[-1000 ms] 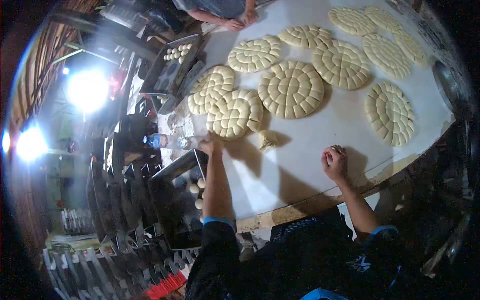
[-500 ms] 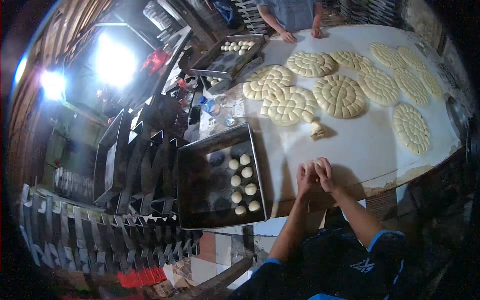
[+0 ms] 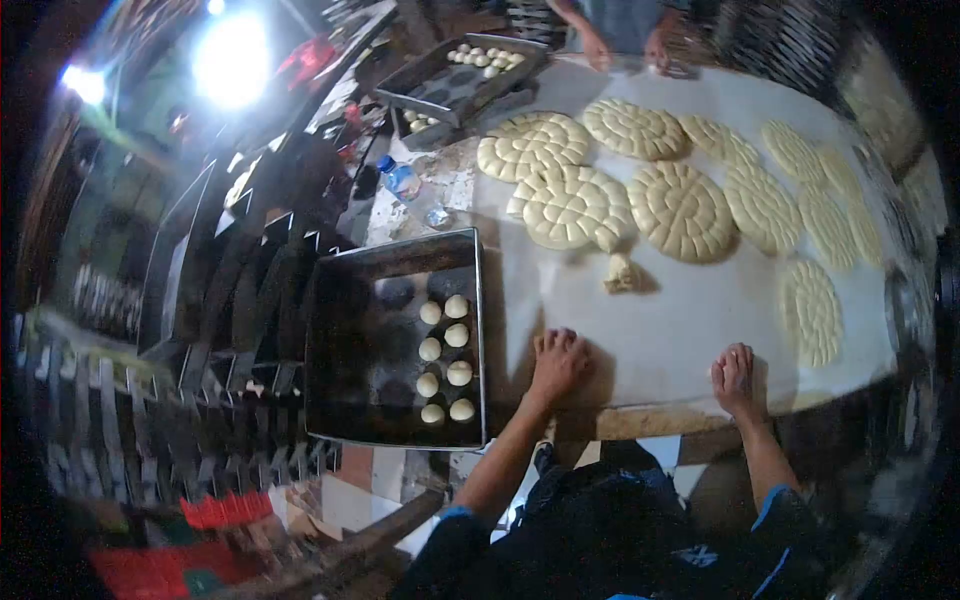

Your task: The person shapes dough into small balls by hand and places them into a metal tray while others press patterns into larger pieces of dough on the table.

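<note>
My left hand (image 3: 562,361) rests on the pale tabletop near its front edge, right of the metal tray, with its fingers curled downward. Farther right, my right hand (image 3: 735,376) is also on the table, its fingers bent and close together. Whatever lies under either palm is hidden. Beyond my hands sits a small lump of dough (image 3: 620,274), touching neither of them. Large flat rounds of scored dough (image 3: 682,212) cover the back and right of the table. In the dark metal tray (image 3: 474,300), several smooth dough balls (image 3: 456,334) sit in two rows.
Another person's hands (image 3: 658,52) are at the table's far edge. Stacked trays (image 3: 440,110) with more dough balls stand at the back left, near a plastic bottle (image 3: 400,180). Many upright metal trays (image 3: 180,250) fill the left side. A bright lamp (image 3: 232,60) shines above them.
My hands were together over the table's front part; now they are apart, left and right, down on the surface. The view has shifted slightly. The tray's dough balls look the same.
</note>
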`<state>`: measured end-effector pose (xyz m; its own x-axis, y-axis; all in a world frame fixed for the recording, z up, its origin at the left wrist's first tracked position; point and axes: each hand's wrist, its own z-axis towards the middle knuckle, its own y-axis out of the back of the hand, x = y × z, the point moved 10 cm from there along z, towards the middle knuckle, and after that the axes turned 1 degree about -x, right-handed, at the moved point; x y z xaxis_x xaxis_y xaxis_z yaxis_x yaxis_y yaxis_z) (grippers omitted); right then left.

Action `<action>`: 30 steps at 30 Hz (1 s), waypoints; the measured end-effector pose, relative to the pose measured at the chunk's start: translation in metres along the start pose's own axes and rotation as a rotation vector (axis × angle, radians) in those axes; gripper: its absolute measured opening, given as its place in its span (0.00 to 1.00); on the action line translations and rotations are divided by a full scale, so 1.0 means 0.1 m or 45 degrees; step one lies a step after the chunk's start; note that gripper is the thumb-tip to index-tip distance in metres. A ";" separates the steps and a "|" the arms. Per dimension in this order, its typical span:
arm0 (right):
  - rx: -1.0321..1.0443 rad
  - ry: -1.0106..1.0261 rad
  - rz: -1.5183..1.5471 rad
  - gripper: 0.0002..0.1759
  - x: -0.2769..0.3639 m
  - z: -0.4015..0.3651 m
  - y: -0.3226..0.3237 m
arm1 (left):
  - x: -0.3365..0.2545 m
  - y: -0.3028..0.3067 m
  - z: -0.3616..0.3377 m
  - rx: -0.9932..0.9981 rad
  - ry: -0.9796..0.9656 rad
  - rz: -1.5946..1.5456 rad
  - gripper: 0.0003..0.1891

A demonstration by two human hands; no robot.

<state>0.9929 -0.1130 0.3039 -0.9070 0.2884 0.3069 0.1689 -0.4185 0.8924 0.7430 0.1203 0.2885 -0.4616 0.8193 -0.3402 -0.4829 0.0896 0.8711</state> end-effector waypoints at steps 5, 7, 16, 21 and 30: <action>-0.398 -0.188 0.301 0.14 -0.09 0.85 -0.35 | -0.38 -0.32 0.96 -0.072 0.250 -0.419 0.18; -0.059 -0.151 0.326 0.11 0.40 0.90 -0.47 | -0.69 -0.74 0.85 0.197 0.256 -0.475 0.13; -0.038 0.144 0.158 0.07 -0.14 1.10 -0.38 | -0.07 -0.14 0.80 0.169 0.020 -0.080 0.14; -0.004 0.098 0.315 0.08 0.36 1.15 -0.58 | -0.65 -0.41 0.98 0.173 0.166 -0.210 0.09; -0.100 -0.162 -0.078 0.10 -0.27 1.55 -0.61 | 0.09 0.20 0.97 -0.055 0.123 -0.113 0.05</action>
<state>1.0671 0.0387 0.2926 -0.8578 0.4198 0.2967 0.0798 -0.4614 0.8836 0.8017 0.1842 0.3376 -0.4843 0.7505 -0.4496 -0.5557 0.1330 0.8206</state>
